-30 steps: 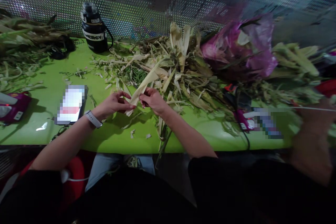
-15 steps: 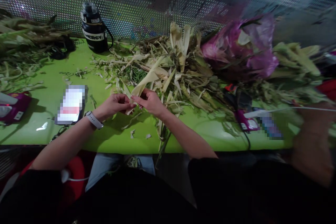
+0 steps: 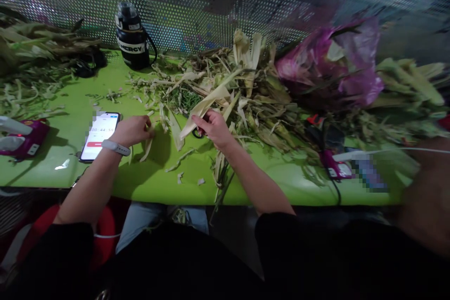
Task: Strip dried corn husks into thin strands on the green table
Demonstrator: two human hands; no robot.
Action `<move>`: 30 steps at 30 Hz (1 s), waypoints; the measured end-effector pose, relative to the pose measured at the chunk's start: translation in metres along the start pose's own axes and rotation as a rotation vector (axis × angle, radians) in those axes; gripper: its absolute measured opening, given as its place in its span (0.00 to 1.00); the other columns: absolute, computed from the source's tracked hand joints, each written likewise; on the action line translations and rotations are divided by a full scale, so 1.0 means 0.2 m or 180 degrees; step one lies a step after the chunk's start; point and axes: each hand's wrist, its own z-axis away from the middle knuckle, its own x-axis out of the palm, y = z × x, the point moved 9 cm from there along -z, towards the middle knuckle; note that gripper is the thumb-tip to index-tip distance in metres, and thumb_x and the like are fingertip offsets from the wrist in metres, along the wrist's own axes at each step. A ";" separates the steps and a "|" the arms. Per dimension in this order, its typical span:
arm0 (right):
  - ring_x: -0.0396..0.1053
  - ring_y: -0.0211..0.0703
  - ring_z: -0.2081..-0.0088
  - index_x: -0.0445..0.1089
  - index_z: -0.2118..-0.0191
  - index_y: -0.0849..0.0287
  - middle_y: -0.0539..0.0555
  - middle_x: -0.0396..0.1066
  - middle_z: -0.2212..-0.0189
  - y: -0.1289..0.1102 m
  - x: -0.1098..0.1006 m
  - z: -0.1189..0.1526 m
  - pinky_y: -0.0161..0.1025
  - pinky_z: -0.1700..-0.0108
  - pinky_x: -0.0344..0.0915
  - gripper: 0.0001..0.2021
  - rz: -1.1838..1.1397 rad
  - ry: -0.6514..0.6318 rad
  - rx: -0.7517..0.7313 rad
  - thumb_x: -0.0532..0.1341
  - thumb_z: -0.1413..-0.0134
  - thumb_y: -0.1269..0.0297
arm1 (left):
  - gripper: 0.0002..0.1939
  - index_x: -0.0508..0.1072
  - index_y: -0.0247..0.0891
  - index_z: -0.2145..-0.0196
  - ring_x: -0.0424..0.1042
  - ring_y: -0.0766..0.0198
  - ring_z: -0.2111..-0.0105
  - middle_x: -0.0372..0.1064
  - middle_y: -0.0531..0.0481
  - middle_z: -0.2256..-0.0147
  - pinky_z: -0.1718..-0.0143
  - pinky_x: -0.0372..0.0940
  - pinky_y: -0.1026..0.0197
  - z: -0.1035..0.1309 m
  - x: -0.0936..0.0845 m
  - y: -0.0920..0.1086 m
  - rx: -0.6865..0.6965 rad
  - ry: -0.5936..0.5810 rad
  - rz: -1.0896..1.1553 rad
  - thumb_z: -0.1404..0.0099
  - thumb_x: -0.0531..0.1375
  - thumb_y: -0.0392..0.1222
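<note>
One long pale husk (image 3: 209, 101) slanted across the husk heap (image 3: 269, 122), its lower end pinched in the closed right hand (image 3: 201, 124), while the left hand (image 3: 145, 127) curled by a thin strip (image 3: 147, 149) — its hold unclear. Two phones (image 3: 101, 129) lay on the green surface (image 3: 154, 183) before a perforated screen (image 3: 183, 18). The heap separated one dark bottle (image 3: 132, 40) from one pink bag (image 3: 333, 68) — the left wrist partly overlapped the left phone.

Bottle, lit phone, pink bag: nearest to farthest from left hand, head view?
From left hand:
1. Lit phone, just to its left.
2. Dark bottle, straight beyond it.
3. Pink bag, far off to the right.
</note>
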 end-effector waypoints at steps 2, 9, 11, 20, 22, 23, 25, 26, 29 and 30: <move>0.58 0.30 0.83 0.66 0.71 0.60 0.44 0.62 0.84 0.01 0.02 0.00 0.32 0.81 0.57 0.21 0.0040 -0.0111 0.0019 0.70 0.60 0.48 | 0.13 0.77 0.36 0.65 0.72 0.57 0.71 0.76 0.44 0.68 0.72 0.62 0.60 0.00 0.01 0.05 0.0247 -0.0010 0.0393 0.43 0.62 0.49; 0.58 0.31 0.82 0.68 0.69 0.62 0.45 0.63 0.82 0.09 0.10 0.01 0.32 0.79 0.58 0.21 0.0180 -0.0546 0.0244 0.69 0.57 0.47 | 0.15 0.77 0.33 0.69 0.70 0.67 0.75 0.73 0.48 0.75 0.72 0.66 0.64 0.08 -0.07 0.22 0.0873 -0.0075 0.3106 0.44 0.68 0.50; 0.58 0.31 0.82 0.69 0.67 0.62 0.45 0.64 0.81 0.11 0.15 0.03 0.32 0.79 0.58 0.22 0.0117 -0.0703 0.0361 0.71 0.59 0.49 | 0.15 0.77 0.32 0.71 0.70 0.68 0.75 0.74 0.49 0.74 0.71 0.66 0.64 0.09 -0.06 0.25 0.0930 -0.0037 0.3387 0.46 0.69 0.49; 0.59 0.30 0.80 0.69 0.66 0.63 0.45 0.65 0.79 0.13 0.27 0.11 0.31 0.77 0.61 0.18 -0.0029 -0.1415 0.0662 0.70 0.58 0.56 | 0.16 0.72 0.32 0.74 0.67 0.68 0.76 0.69 0.51 0.77 0.74 0.61 0.65 0.08 -0.04 0.30 0.1274 0.0452 0.3230 0.47 0.70 0.49; 0.60 0.30 0.80 0.69 0.67 0.64 0.44 0.64 0.80 0.14 0.28 0.11 0.31 0.77 0.62 0.18 -0.0028 -0.1488 0.0646 0.71 0.60 0.58 | 0.17 0.73 0.33 0.72 0.69 0.66 0.72 0.71 0.48 0.72 0.74 0.62 0.65 0.09 -0.06 0.29 0.1251 0.0701 0.3079 0.48 0.70 0.50; 0.60 0.30 0.79 0.69 0.67 0.64 0.44 0.65 0.79 0.14 0.28 0.11 0.31 0.77 0.62 0.17 -0.0037 -0.1502 0.0635 0.71 0.60 0.59 | 0.18 0.74 0.33 0.70 0.71 0.64 0.69 0.72 0.46 0.68 0.73 0.63 0.65 0.10 -0.07 0.28 0.1247 0.0824 0.3010 0.48 0.70 0.51; 0.61 0.30 0.79 0.69 0.67 0.63 0.45 0.66 0.78 0.15 0.28 0.12 0.30 0.77 0.62 0.16 -0.0047 -0.1525 0.0625 0.71 0.60 0.60 | 0.18 0.74 0.34 0.68 0.72 0.61 0.64 0.73 0.44 0.62 0.72 0.65 0.65 0.10 -0.07 0.28 0.1246 0.0942 0.2972 0.48 0.70 0.51; 0.61 0.29 0.79 0.69 0.67 0.63 0.45 0.67 0.77 0.15 0.29 0.12 0.30 0.77 0.62 0.16 -0.0036 -0.1531 0.0618 0.70 0.59 0.60 | 0.18 0.73 0.34 0.68 0.72 0.61 0.64 0.73 0.44 0.62 0.71 0.65 0.65 0.10 -0.06 0.29 0.1239 0.0892 0.3016 0.47 0.69 0.51; 0.61 0.29 0.79 0.70 0.67 0.63 0.47 0.69 0.76 0.16 0.30 0.13 0.30 0.78 0.61 0.13 0.0010 -0.1555 0.0610 0.69 0.57 0.61 | 0.17 0.71 0.35 0.69 0.70 0.66 0.72 0.71 0.49 0.71 0.73 0.64 0.64 0.09 -0.02 0.31 0.1166 0.0589 0.3151 0.45 0.68 0.50; 0.62 0.29 0.79 0.70 0.66 0.63 0.47 0.69 0.76 0.16 0.30 0.13 0.30 0.78 0.61 0.13 0.0015 -0.1567 0.0618 0.69 0.57 0.61 | 0.16 0.70 0.35 0.69 0.69 0.67 0.74 0.70 0.50 0.73 0.74 0.63 0.64 0.09 -0.01 0.31 0.1140 0.0530 0.3164 0.45 0.68 0.50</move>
